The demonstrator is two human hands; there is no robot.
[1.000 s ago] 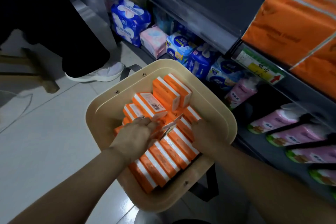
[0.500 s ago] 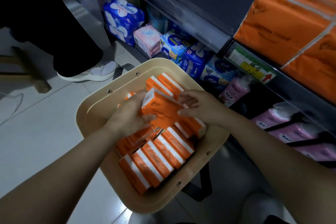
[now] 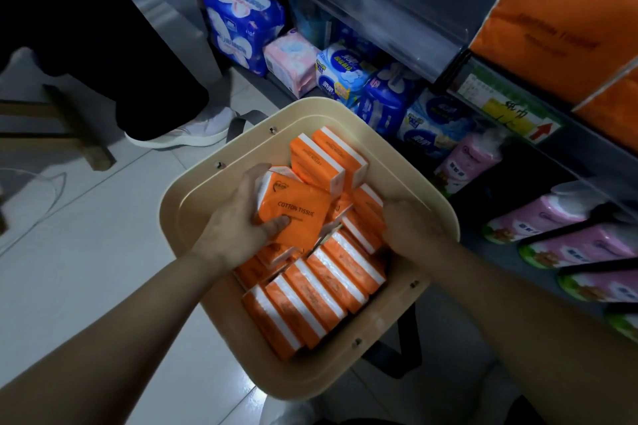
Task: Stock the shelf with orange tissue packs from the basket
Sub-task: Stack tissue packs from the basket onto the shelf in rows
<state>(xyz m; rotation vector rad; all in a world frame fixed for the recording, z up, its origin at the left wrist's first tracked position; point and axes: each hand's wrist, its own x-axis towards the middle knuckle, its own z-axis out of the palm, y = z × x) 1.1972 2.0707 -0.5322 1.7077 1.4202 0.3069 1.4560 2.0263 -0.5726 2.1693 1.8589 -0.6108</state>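
Right hand (image 3: 411, 228) off the pack (image 3: 297, 214) now

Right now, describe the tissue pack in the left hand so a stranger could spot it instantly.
Find the beige basket on the floor, full of orange tissue packs. The left hand grips one pack atop the pile. Unlike its edge-up neighbours, it shows its broad face, printed COTTON TISSUE.

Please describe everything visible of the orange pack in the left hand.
The pack is a flat, rectangular packet in glossy orange wrap with a white end, printed COTTON TISSUE in dark letters under a small logo. It sits tilted, face up, above the other packs in the beige basket. The left hand grips it, thumb on its face, fingers round its far edge.
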